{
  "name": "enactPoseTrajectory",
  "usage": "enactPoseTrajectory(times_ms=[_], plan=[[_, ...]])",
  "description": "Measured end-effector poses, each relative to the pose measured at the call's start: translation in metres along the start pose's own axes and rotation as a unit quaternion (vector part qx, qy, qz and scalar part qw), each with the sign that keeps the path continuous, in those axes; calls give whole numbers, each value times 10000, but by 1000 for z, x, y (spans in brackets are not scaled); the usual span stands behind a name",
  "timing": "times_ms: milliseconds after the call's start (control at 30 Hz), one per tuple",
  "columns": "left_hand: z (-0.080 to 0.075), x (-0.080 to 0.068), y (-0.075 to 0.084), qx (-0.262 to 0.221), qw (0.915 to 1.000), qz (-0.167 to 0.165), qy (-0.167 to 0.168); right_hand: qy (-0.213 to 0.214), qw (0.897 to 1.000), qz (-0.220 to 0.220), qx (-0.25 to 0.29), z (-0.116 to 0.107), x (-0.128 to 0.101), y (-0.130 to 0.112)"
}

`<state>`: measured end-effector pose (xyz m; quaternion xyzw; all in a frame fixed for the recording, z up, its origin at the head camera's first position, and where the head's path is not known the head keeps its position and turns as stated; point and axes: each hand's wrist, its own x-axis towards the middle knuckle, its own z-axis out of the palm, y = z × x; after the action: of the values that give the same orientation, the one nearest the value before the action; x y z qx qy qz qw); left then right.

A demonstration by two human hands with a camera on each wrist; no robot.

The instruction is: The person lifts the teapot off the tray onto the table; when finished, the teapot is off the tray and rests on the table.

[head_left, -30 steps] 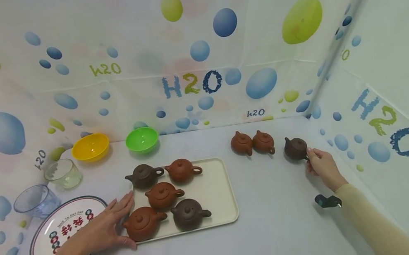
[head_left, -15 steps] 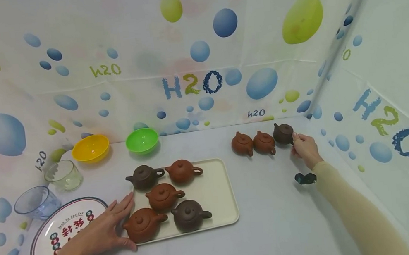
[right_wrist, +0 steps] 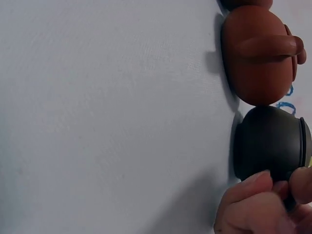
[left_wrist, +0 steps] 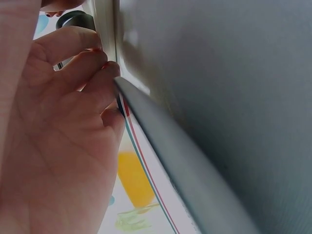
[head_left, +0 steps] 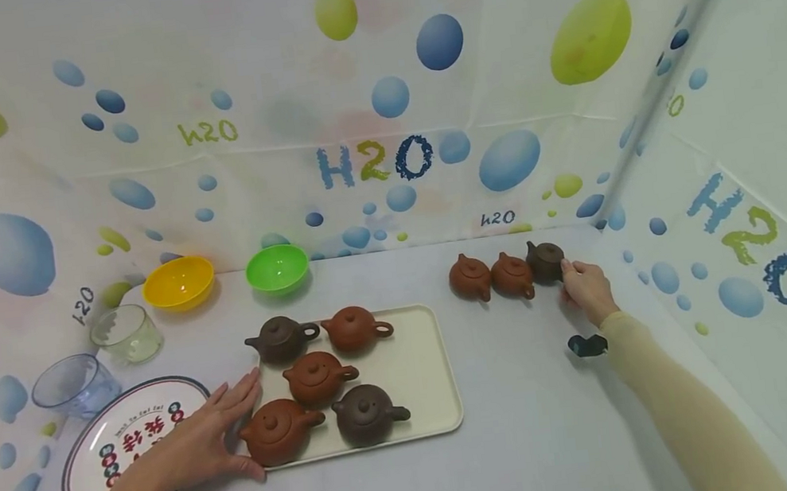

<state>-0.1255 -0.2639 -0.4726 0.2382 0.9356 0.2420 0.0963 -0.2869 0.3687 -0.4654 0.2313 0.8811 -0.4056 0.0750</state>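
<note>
My right hand pinches the handle of a dark brown teapot that stands on the table at the back right. It touches the right end of a row with two red-brown teapots. The right wrist view shows my fingertips on the dark teapot, with a red-brown teapot beside it. My left hand lies with straight fingers against the left edge of a cream tray, close to a red-brown teapot. The tray holds several teapots.
A yellow bowl and a green bowl stand at the back left. A clear glass cup, a blue glass and a printed plate sit left of the tray. Bubble-print walls close in behind and on the right.
My right hand carried the dark teapot back and left, setting it beside the two red-brown teapots. My left hand stayed on the tray edge.
</note>
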Motion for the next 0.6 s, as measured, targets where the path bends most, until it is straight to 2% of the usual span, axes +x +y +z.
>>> enactPoseTrajectory(times_ms=[167, 367, 467, 600], plan=[[1, -1, -3, -66, 10000, 25, 35, 8, 9998, -129, -155, -3, 0, 2], [1, -5, -4, -132, 9999, -51, 49, 40, 9998, -133, 104, 1, -3, 10], [1, -4, -3, -126, 9999, -3, 16, 236, 9992, -95, 297, 0, -10, 14], [1, -2, 0, -88, 10000, -17, -45, 491, 9972, -358, 435, -3, -22, 15]])
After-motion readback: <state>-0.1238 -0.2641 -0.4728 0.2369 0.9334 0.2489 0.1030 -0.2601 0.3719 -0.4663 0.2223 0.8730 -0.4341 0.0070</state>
